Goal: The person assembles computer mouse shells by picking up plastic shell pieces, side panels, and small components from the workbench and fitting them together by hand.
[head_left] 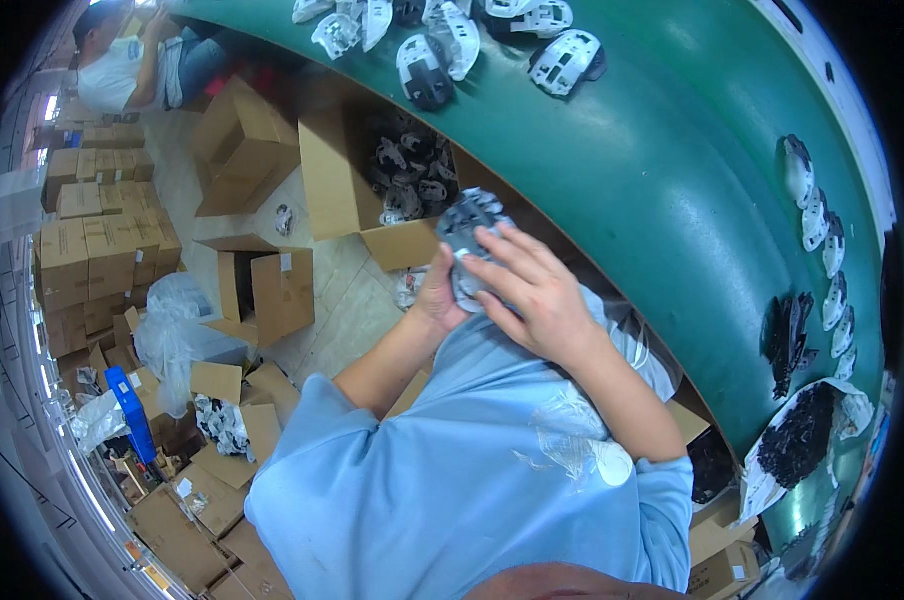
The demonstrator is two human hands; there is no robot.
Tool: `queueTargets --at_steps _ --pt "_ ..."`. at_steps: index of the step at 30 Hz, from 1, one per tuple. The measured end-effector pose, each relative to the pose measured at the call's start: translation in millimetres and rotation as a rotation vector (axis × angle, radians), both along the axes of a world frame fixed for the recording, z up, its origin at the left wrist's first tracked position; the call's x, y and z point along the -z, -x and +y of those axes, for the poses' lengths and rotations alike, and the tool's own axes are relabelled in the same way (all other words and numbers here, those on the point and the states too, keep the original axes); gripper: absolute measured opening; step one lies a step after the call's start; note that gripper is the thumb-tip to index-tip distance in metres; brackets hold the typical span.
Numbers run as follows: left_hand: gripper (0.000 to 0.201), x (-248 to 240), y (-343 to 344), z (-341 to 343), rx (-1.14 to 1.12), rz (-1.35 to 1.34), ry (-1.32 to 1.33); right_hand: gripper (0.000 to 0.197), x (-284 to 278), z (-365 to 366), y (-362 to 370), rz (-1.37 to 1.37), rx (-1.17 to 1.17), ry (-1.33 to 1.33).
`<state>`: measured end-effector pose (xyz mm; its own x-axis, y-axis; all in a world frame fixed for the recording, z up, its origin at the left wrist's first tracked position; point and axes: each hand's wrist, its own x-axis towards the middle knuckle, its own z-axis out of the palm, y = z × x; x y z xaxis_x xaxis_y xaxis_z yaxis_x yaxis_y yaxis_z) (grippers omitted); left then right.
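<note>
A grey computer mouse shell with dark inner parts at its far end is held in front of my body, just off the green table's near edge. My left hand grips it from the left side, with the thumb up along its edge. My right hand lies over its right side, fingertips pressed on its face. Both hands are closed on this one shell. Beyond it, a carton holds many similar black and white mouse parts.
The green table curves along the right. White and black mouse shells lie at its far end, more in a row near the right edge. A white bag of small black parts sits lower. Cartons and a seated person are left.
</note>
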<state>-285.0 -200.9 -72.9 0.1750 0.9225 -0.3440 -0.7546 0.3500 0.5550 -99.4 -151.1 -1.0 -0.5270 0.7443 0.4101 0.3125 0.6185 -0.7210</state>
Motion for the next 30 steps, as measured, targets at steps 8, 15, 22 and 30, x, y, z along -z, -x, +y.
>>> queueTargets --at_steps 8,15,22,30 --pt "0.078 144 117 24 -0.321 -0.040 0.035 0.052 27 0 27 -0.177 -0.329 0.073" --pt "0.099 149 167 105 -0.190 0.554 0.564 0.037 -13 -30 -103 -0.036 -0.031 0.291" --pt "0.026 -78 40 170 1.085 0.910 -0.338 0.011 -70 -120 -302 -0.263 1.012 0.109" --pt "0.049 -107 -305 308 0.540 1.386 -1.833 0.018 -81 -184 -417 -0.521 1.403 0.107"
